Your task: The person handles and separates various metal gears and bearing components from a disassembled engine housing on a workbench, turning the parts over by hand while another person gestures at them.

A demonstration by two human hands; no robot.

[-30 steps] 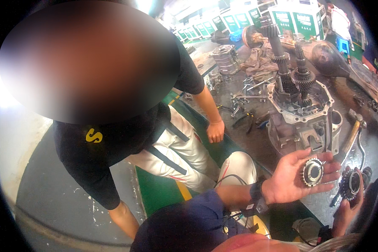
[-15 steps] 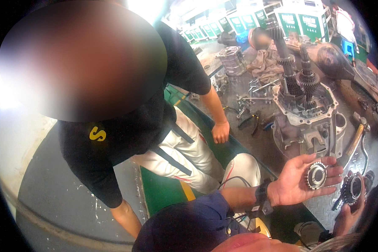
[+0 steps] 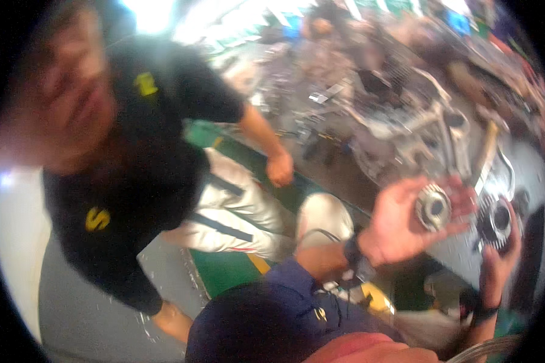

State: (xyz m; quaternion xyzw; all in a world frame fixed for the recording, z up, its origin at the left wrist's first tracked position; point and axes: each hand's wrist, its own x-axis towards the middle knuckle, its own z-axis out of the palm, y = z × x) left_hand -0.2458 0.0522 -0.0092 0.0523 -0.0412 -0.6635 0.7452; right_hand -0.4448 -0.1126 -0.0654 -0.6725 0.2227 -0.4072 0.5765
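Note:
My left hand [image 3: 396, 221] is palm up with its fingers stretched out. A small toothed metal ring [image 3: 426, 209] lies on it near the base of the fingers. To its right, my right hand [image 3: 504, 257] grips a larger, darker gear [image 3: 489, 222] by its edge, the thumb at its lower side. The two parts are apart. Just beyond my hands a gearbox housing [image 3: 399, 130] stands on the metal workbench [image 3: 327, 158], smeared by motion.
At the left a person in a black shirt [image 3: 145, 142] and white trousers stands close to the bench, one hand [image 3: 280, 168] hanging near its edge. A hammer [image 3: 486, 156] lies right of the housing. Several blurred metal parts and tools cover the far side.
The whole view has shifted and blurred, so the bench and both hands appear further left and higher. Each hand still has its gear part.

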